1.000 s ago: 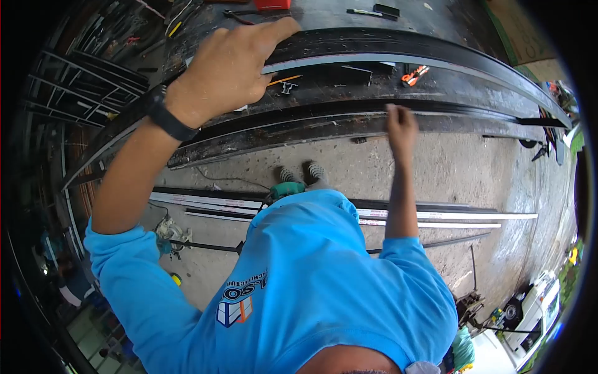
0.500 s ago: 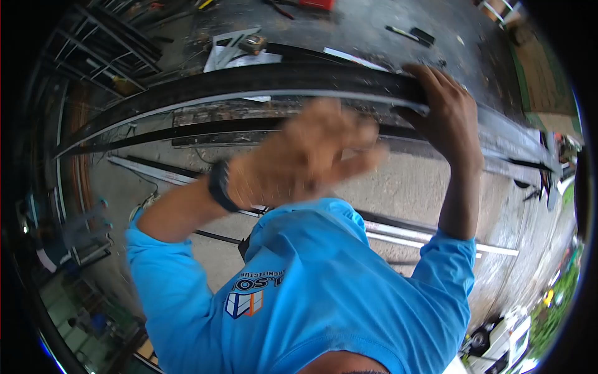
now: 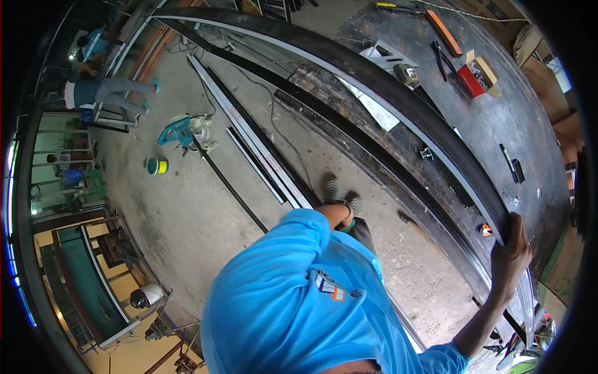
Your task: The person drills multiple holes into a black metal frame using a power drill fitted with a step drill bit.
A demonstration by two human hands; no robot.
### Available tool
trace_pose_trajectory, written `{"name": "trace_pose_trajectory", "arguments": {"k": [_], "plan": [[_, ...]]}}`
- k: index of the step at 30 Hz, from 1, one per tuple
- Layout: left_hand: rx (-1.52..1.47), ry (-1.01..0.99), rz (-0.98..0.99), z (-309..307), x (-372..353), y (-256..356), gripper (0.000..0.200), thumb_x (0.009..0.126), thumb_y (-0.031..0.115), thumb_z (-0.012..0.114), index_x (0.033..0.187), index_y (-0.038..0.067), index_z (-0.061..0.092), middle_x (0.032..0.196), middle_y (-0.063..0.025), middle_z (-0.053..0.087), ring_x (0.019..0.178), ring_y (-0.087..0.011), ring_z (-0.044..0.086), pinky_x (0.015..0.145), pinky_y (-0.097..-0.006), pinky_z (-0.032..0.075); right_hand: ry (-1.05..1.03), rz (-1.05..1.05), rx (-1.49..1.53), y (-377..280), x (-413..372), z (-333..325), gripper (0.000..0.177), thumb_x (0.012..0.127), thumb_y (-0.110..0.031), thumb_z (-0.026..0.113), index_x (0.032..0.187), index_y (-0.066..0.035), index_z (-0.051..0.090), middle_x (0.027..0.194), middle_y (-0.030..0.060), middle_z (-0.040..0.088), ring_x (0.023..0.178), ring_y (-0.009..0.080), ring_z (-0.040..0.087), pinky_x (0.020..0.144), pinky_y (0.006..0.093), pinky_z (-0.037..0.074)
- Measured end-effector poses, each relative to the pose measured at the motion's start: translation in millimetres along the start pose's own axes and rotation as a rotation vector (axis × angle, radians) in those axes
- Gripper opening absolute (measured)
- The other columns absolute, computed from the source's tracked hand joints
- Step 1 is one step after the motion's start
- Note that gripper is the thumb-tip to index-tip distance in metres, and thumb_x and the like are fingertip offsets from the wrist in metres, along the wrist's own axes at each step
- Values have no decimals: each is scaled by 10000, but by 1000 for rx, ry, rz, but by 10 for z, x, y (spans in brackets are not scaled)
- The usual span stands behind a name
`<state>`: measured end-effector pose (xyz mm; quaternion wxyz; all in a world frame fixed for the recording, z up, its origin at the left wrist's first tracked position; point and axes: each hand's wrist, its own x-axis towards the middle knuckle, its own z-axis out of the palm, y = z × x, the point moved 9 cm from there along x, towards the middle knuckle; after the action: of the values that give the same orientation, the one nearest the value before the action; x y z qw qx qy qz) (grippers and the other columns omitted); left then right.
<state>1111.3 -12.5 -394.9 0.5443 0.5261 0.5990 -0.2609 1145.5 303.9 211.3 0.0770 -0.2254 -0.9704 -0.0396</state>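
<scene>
A long black metal profile (image 3: 398,96) with a pale edge runs from the upper left down along the worktable's near side. Toward its right end, my right hand (image 3: 512,249) is wrapped over it with curled fingers. My left hand (image 3: 341,216) is down in front of my waist, close to my trousers. My blue sleeve covers part of it, and its fingers cannot be made out. A second black bar (image 3: 336,112) lies roughly alongside the profile, on the side nearer to me.
The dark worktable (image 3: 479,134) bears a tape measure (image 3: 408,75), pliers (image 3: 442,61) and a red box (image 3: 476,76). On the concrete floor are a teal power saw (image 3: 180,132), several pale bars (image 3: 249,131) and a round tub (image 3: 157,166). Another person (image 3: 106,93) is at the far left.
The view has swung toward the left side of the workshop. My left hand has dropped from above the profiles to my waist. My right hand still grips the black profile.
</scene>
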Motion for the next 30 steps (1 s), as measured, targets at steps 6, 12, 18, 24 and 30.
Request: {"name": "trace_pose_trajectory", "arguments": {"k": [6, 12, 18, 24, 30], "plan": [[-441, 426, -41, -609, -1287, -481, 557, 606, 280, 857, 1081, 13, 741, 1051, -237, 749, 975, -406, 730, 837, -474, 589, 31, 81, -55, 1187, -625, -60, 271, 889, 47, 616, 1129, -79, 629, 922, 177, 662, 806, 385, 661, 687, 439, 516], [-621, 953, -1, -1330, -3767, -932, 690, 762, 220, 815, 1377, 76, 538, 1008, -258, 723, 961, -446, 706, 816, -491, 579, -18, 200, 110, 1305, -688, -137, 449, 795, 58, 776, 1201, -62, 628, 1079, 140, 698, 966, 281, 709, 821, 398, 570], [-1053, 1004, 97, -1661, -5646, -1529, 645, 837, 177, 829, 1379, 2, 526, 1088, -134, 729, 899, -229, 724, 810, -375, 580, 41, -141, 330, -568, 431, -172, 717, 677, -120, 919, 1327, -104, 617, 1205, 162, 708, 1099, 336, 717, 922, 422, 587], [-949, 1131, 66, -2081, -5615, -2041, 626, 898, 138, 780, 1426, -45, 498, 1086, -126, 711, 962, -208, 684, 906, -349, 542, -109, -388, 469, -1631, 1147, 55, 675, 722, -152, 909, 1304, -25, 594, 1150, 209, 732, 984, 345, 762, 852, 411, 638], [-934, 1106, 110, -2322, -5416, -2431, 632, 931, 158, 765, 1462, -26, 477, 1127, -124, 701, 1033, -201, 668, 951, -341, 519, -184, -387, 549, -1665, 1185, 209, 600, 740, -115, 893, 1246, -21, 584, 1068, 229, 743, 929, 346, 779, 799, 388, 651]]}}
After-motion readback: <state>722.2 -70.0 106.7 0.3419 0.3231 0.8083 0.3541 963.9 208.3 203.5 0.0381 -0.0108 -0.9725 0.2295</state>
